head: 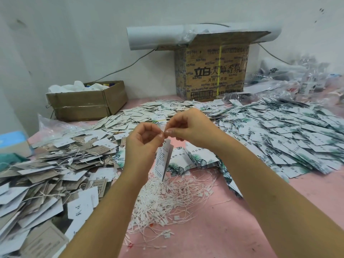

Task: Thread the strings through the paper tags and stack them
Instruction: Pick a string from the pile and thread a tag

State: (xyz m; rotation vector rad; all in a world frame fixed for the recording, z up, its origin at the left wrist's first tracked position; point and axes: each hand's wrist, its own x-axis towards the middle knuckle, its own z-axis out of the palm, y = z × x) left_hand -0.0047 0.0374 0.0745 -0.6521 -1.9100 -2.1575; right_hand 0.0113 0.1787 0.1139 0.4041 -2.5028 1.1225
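Well, over the pink table (260, 211) the left hand (143, 140) and right hand (188, 127) meet fingertip to fingertip, each pinching the top of a few folded paper tags (163, 159) that dangle beneath them. Directly below lies a tangle of white strings (167, 198), between a greyish tag heap (55, 174) and a leaf-printed tag heap (279, 131).

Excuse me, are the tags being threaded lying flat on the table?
No, the tags hang in the air from where the left hand and right hand pinch together.
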